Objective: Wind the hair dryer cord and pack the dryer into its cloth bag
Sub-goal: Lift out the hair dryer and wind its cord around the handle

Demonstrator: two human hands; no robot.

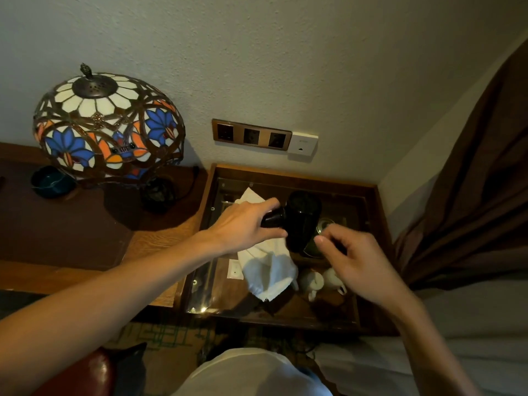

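Observation:
A black hair dryer (303, 218) lies on the glass-topped cabinet (371, 212), its barrel pointing toward the wall. My left hand (245, 224) grips its handle from the left. Under the dryer and my left hand lies the white cloth bag (268, 270), crumpled, reaching toward the cabinet's front. My right hand (351, 258) hovers just right of the dryer with fingers curled and thumb pinched; something dark, perhaps the cord, seems to sit in it, but I cannot tell. The cord itself is hidden.
A stained-glass lamp (108, 124) and a dark bowl (51, 181) stand on the wooden desk (160, 241) at left. Wall sockets (251, 135) sit above the cabinet. White teaware (323, 281) shows under the glass. A brown curtain (471, 195) hangs at right.

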